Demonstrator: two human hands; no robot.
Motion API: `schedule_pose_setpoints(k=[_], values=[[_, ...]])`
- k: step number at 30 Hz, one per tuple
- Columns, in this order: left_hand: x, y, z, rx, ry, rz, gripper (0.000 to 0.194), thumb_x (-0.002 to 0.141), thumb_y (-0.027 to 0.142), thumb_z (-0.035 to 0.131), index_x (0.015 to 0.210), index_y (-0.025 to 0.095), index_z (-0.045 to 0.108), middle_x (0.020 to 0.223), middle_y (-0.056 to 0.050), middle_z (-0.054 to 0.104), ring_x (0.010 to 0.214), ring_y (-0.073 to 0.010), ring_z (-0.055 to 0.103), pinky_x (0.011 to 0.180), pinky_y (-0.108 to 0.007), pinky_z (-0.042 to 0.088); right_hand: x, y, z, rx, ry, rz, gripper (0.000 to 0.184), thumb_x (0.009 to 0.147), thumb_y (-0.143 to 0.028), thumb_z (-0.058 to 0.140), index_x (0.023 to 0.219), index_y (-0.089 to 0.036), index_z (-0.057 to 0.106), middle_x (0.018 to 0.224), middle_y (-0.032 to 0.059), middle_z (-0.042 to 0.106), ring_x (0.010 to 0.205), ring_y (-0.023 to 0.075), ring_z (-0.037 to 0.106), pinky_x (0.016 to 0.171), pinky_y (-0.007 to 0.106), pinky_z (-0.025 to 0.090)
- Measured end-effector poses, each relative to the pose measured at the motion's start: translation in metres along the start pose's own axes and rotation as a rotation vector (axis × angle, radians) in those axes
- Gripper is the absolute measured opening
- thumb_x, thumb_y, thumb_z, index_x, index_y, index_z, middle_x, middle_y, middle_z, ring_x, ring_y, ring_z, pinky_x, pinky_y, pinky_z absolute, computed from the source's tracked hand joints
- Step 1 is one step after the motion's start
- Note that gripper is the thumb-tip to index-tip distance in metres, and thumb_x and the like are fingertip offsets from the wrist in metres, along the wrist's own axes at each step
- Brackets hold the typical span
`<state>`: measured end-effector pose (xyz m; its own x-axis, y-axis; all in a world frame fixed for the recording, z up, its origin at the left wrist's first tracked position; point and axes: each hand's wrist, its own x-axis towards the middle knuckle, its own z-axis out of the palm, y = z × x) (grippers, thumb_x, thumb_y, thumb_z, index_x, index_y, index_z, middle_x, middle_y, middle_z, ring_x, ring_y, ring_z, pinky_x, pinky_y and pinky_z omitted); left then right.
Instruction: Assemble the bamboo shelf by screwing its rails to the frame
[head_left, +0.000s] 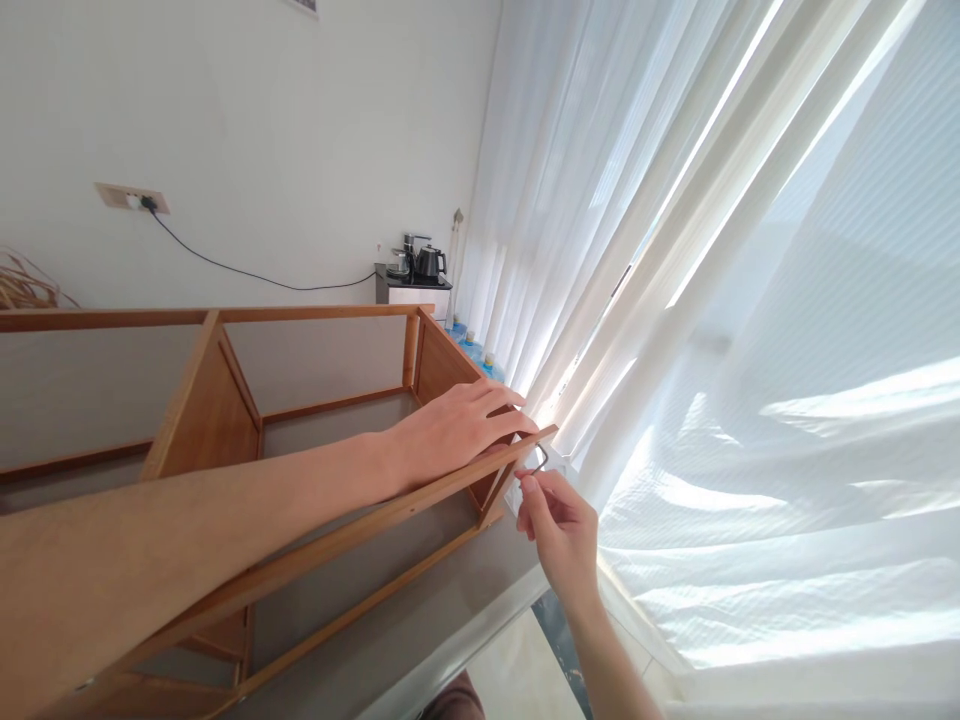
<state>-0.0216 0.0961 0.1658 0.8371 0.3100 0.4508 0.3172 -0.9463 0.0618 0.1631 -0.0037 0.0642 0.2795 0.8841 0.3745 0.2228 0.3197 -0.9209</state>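
Observation:
A wooden frame (390, 512) with upright panels stretches across the left half of the head view. Over its near top rail lies my left hand (469, 425), fingers reaching to the right corner and resting on the wood; what its thumb side touches is partly hidden. Just outside that corner, my right hand (555, 515) pinches a thin bent hex key (541, 458) between thumb and fingers. The key's upper end meets the end of the rail; whether it sits in a screw is too small to tell.
White curtains (750, 350) hang close on the right. Behind the frame stand a kettle (430, 262) on a small cabinet (412, 292) and several blue water bottles (487, 363). A black cord (247, 270) runs along the wall from a socket (120, 197).

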Motion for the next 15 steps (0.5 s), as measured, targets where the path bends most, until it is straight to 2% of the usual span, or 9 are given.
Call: schedule_pose_setpoints(k=[2,6,10,12,15], values=[[0.000,-0.001,0.001,-0.002,-0.007,0.010,0.029,0.107,0.026,0.047,0.131,0.023,0.062,0.138,-0.009,0.061,0.130,-0.0252,0.054,0.109,-0.043,0.049,0.000,-0.005,0.004,0.041,-0.007,0.014,0.028,0.092,-0.048,0.069,0.089,-0.021,0.075,0.067,0.0000,0.066,0.049,0.0125,0.058,0.045,0.025,0.046],[-0.002,-0.003,0.002,0.008,-0.003,0.047,0.029,0.105,0.025,0.050,0.132,0.021,0.060,0.134,-0.009,0.062,0.130,-0.0236,0.052,0.110,-0.039,0.049,-0.003,-0.015,0.014,0.194,-0.016,0.098,0.030,0.092,-0.050,0.070,0.096,-0.020,0.066,0.077,0.0027,0.072,0.050,0.0137,0.064,0.043,0.024,0.046],[-0.004,-0.005,0.006,0.087,0.002,0.087,0.038,0.099,0.021,0.056,0.137,0.021,0.055,0.135,-0.009,0.061,0.131,-0.0255,0.051,0.107,-0.039,0.051,-0.007,-0.021,0.024,0.309,0.070,0.061,0.034,0.090,-0.045,0.074,0.090,-0.025,0.047,0.078,-0.0017,0.073,0.048,0.0119,0.065,0.042,0.021,0.045],[-0.005,-0.005,0.008,0.135,0.006,0.115,0.044,0.095,0.016,0.057,0.138,0.020,0.053,0.135,-0.011,0.061,0.133,-0.0270,0.050,0.108,-0.041,0.050,-0.009,-0.023,0.026,0.316,0.100,0.016,0.032,0.090,-0.042,0.075,0.094,-0.025,0.048,0.078,-0.0028,0.073,0.046,0.0113,0.064,0.042,0.021,0.045],[-0.005,-0.004,0.009,0.161,0.009,0.117,0.048,0.091,0.014,0.059,0.138,0.018,0.052,0.136,-0.013,0.060,0.133,-0.0277,0.051,0.107,-0.042,0.051,-0.009,-0.025,0.026,0.277,0.081,-0.037,0.025,0.092,-0.041,0.073,0.094,-0.023,0.057,0.074,-0.0021,0.071,0.048,0.0119,0.065,0.043,0.022,0.046]])
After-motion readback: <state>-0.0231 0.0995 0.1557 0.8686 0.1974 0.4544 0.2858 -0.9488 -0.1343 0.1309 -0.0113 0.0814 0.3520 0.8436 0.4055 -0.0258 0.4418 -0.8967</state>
